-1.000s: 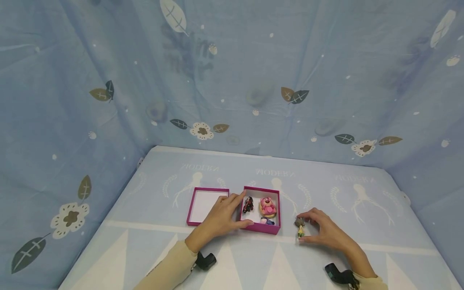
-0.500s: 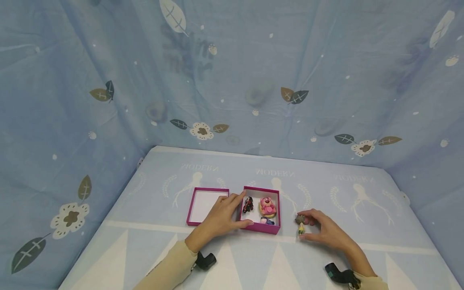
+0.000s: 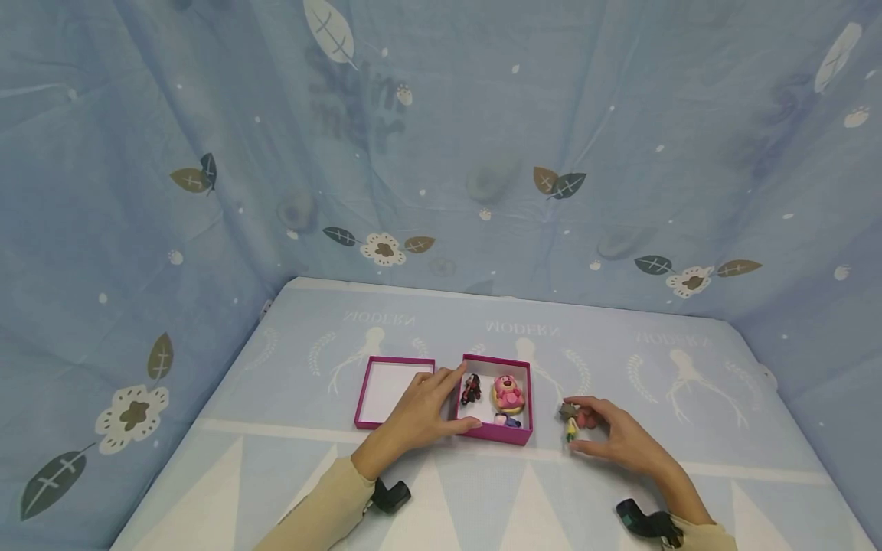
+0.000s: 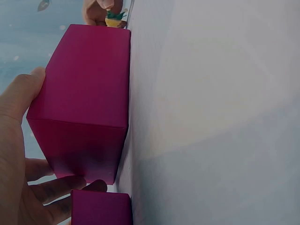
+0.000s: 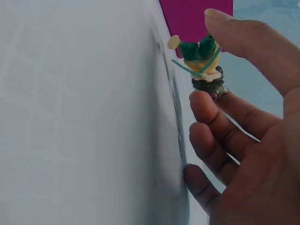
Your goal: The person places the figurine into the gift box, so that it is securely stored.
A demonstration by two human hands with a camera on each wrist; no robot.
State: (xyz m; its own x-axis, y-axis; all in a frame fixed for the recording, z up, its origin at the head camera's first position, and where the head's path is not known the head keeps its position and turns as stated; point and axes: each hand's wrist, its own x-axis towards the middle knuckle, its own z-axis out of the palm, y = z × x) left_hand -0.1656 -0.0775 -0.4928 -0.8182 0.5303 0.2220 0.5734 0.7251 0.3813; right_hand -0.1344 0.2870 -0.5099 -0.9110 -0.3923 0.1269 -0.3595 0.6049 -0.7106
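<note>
My left hand (image 3: 423,409) holds a magenta box (image 3: 498,435) by its left side, thumb at the front rim and fingers along the left wall. In the left wrist view the box (image 4: 86,77) shows its outer walls. Inside lie a pink bear figurine (image 3: 507,392), a small dark figurine (image 3: 472,389) and a blue-and-pink figurine (image 3: 507,420). Right of the box, my right hand (image 3: 616,438) pinches a small figurine (image 3: 571,430) between thumb and fingers. The right wrist view shows that figurine (image 5: 201,61) with yellow and green clothing and a dark head end.
A white-lined magenta lid (image 3: 393,390) lies left of the box, partly behind my left hand. Patterned cloth (image 3: 441,153) walls the table (image 3: 620,352) at the back and sides. A black wrist device (image 3: 648,522) sits on the right forearm.
The right fingers have shifted slightly, and the figurine between them has turned a little, its head end now further left. My left hand and the box hold still.
</note>
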